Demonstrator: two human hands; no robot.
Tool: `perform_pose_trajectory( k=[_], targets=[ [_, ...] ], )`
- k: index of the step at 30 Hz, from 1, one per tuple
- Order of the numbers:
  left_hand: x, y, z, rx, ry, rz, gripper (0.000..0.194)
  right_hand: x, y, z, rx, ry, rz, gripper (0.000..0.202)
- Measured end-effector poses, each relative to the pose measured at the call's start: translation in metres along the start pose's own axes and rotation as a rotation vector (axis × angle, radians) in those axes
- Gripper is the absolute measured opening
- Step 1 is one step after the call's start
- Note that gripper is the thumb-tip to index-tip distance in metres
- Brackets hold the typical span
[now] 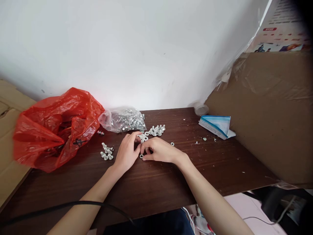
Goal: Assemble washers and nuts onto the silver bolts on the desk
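Clear plastic bag of small metal hardware lies on the dark brown table, close to the white wall; taken here as the landmark.

Both hands work on the near side of the clear bag, a little to its right; left hand has its fingers bent and thumb drawn in, a small gap between; its tips come up to a small bolt that shows between the hands; whether they grip it, cannot tell. Right hand is partly curled, index finger and thumb slightly parted beside a hex nut; cannot tell if they pinch it or only touch it.

Flat washers just off the bag's near right corner; a cluster of bolts close on its right, many with shanks up; a second group of bolts on its near side, toward the left; a lone nut farther out, right and nearer the person.

Red plastic bag stands open-mouthed immediately left of the clear bag; blue-and-white packet well apart to its right, by a large cardboard box; black cable crosses the view far on its near side, in front of the left forearm.
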State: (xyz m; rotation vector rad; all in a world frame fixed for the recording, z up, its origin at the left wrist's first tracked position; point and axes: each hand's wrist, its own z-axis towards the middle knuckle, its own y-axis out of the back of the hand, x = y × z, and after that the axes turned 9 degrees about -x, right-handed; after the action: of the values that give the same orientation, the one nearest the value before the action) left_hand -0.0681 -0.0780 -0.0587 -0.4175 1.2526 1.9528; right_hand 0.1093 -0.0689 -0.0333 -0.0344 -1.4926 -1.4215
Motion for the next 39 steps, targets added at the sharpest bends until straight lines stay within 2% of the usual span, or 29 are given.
perform_pose_trajectory(
  k=[6, 16, 18, 23, 25, 39],
  targets=[
    [0.002, -0.001, 0.0, -0.037, 0.007, -0.051, 0.048, 0.001, -0.001, 0.001, 0.007, 0.03, -0.011, 0.008],
    [-0.002, 0.001, 0.001, -0.083, 0.021, -0.077, 0.046, 0.007, -0.006, 0.002, 0.007, -0.013, 0.006, 0.005],
    [-0.002, 0.002, 0.001, -0.099, 0.034, -0.078, 0.044, 0.006, -0.004, 0.002, -0.04, -0.008, 0.035, 0.004],
    [-0.002, 0.002, 0.002, -0.141, 0.016, -0.078, 0.038, 0.002, -0.001, 0.004, -0.327, -0.004, -0.035, 0.008],
    [-0.002, 0.002, 0.003, -0.148, 0.002, -0.067, 0.036, 0.001, -0.002, 0.005, -0.376, -0.011, -0.076, 0.009],
    [-0.005, 0.003, 0.003, -0.129, -0.039, -0.057, 0.027, -0.003, -0.007, 0.006, -0.374, -0.01, -0.184, 0.01]
  ],
)
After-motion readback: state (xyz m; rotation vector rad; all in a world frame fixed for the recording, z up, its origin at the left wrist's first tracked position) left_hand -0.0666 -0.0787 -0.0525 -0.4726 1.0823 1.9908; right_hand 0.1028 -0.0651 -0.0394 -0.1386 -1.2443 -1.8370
